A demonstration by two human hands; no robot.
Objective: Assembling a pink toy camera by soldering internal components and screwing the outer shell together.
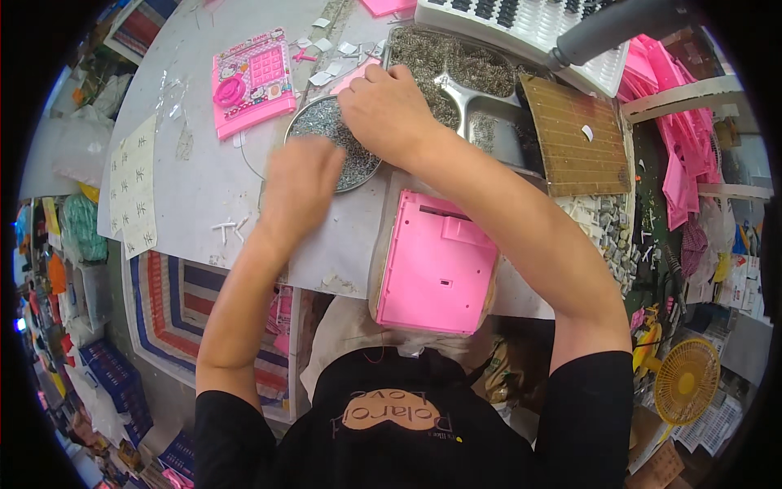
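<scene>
Small metal screws point(358, 167) fill a round metal dish point(356, 188) on the table. My left hand point(301, 183), smeared by motion, is over the dish's left side; its fingers cannot be made out. Over the dish's upper right side, my right hand point(384, 110) has its fingers curled and closed, and whatever they hold is hidden. A light pink piece point(356, 77) shows beside the right fingertips; I cannot tell whether they touch it. Nearest me, a pink plastic housing point(440, 265) lies at the table's front edge. Left of the dish sits a pink toy panel point(254, 81) with a keypad and round dial.
Behind the dish stands a divided metal tray point(489, 114) with small springs. A brown board point(578, 134) leans on its right side. A white foam tray point(489, 24) and a grey tool point(619, 33) are at the back right. A yellow fan point(688, 379) stands lower right.
</scene>
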